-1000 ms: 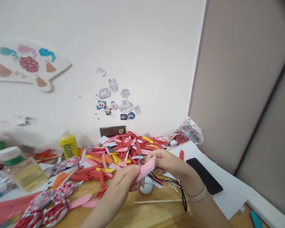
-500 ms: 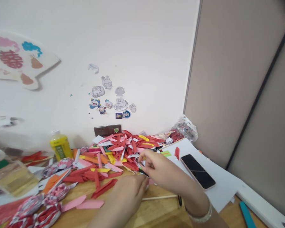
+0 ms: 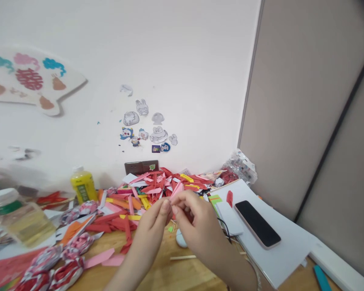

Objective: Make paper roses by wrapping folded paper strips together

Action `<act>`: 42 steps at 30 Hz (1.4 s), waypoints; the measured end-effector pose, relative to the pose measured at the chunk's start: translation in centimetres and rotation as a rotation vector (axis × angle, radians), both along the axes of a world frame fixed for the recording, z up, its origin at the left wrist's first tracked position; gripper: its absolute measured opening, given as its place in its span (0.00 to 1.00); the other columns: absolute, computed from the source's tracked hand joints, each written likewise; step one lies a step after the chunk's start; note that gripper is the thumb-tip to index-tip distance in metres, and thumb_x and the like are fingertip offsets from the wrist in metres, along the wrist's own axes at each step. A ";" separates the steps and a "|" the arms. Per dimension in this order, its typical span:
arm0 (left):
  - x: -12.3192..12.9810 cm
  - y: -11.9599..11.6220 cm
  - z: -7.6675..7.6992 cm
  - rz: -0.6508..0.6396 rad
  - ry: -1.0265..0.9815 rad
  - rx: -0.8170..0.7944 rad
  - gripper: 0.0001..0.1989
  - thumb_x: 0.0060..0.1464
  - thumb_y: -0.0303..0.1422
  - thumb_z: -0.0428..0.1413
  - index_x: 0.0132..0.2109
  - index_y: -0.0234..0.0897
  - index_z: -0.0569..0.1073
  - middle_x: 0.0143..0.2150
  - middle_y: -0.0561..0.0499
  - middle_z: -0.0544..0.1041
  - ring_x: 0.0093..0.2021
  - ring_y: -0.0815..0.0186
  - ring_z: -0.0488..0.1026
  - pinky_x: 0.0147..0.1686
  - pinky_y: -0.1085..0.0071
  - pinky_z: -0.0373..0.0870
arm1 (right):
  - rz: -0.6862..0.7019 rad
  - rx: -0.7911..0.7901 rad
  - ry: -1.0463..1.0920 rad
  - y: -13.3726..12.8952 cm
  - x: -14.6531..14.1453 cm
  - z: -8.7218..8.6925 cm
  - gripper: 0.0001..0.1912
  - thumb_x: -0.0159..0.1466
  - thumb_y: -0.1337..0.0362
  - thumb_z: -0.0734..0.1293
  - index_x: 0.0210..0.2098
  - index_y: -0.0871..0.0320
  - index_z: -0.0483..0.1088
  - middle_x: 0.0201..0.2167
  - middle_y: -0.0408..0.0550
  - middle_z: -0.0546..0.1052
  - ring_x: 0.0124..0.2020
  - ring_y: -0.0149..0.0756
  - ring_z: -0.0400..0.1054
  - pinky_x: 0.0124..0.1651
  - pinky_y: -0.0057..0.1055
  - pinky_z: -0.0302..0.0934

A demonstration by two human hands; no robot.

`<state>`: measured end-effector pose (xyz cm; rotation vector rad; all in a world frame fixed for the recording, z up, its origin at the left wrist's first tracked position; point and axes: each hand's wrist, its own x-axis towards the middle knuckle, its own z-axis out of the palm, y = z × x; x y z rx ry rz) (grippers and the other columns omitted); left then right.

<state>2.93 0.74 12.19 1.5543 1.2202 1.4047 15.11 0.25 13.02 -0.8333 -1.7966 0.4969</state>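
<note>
A folded pink paper piece (image 3: 177, 189) sticks up between my two hands, above the table's front middle. My left hand (image 3: 155, 217) is closed, its thumb and index finger pinching the lower end of the paper. My right hand (image 3: 197, 221) meets it there, fingers curled on the paper's right side, partly hiding it. Behind the hands lies a heap of folded paper strips (image 3: 160, 180) in red, pink, yellow and white. Below them a thin wooden stick (image 3: 183, 257) rests on the tabletop. A pale rounded object (image 3: 181, 238) is partly covered by my right hand.
A phone (image 3: 257, 224) lies on white sheets (image 3: 279, 258) at right, near a teal strip (image 3: 322, 278). To the left are a yellow bottle (image 3: 83, 186), a clear jar (image 3: 24, 220) and twisted red-white bundles (image 3: 67, 273). A black cord (image 3: 226, 227) curves beside my right wrist.
My hands have risen off the tabletop and come together, now with the pink paper between their fingers. The view has shifted slightly left, and a white pad beside the phone is uncovered.
</note>
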 end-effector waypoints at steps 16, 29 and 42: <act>-0.3 -1.4 0.4 0.025 -0.121 -0.030 0.23 0.47 0.52 0.53 0.21 0.40 0.58 0.22 0.59 0.55 0.24 0.69 0.55 0.24 0.76 0.58 | 0.371 -0.425 0.013 2.2 2.5 0.4 0.07 0.57 0.62 0.66 0.28 0.61 0.67 0.16 0.35 0.60 0.18 0.23 0.50 0.21 0.21 0.44; -0.1 -1.7 -0.2 -0.332 0.709 -0.063 0.15 0.56 0.40 0.45 0.29 0.39 0.71 0.28 0.53 0.73 0.30 0.64 0.68 0.33 0.72 0.63 | 0.492 -0.621 0.011 6.3 4.4 -1.2 0.08 0.54 0.64 0.69 0.29 0.61 0.67 0.15 0.35 0.62 0.16 0.22 0.51 0.18 0.19 0.44; 0.2 1.4 -1.5 -0.100 0.472 0.004 0.16 0.53 0.36 0.42 0.29 0.36 0.71 0.30 0.46 0.77 0.32 0.59 0.71 0.32 0.67 0.66 | -0.028 -0.125 -0.030 1.2 0.5 -0.2 0.11 0.55 0.75 0.60 0.35 0.56 0.68 0.19 0.35 0.64 0.21 0.26 0.60 0.24 0.21 0.53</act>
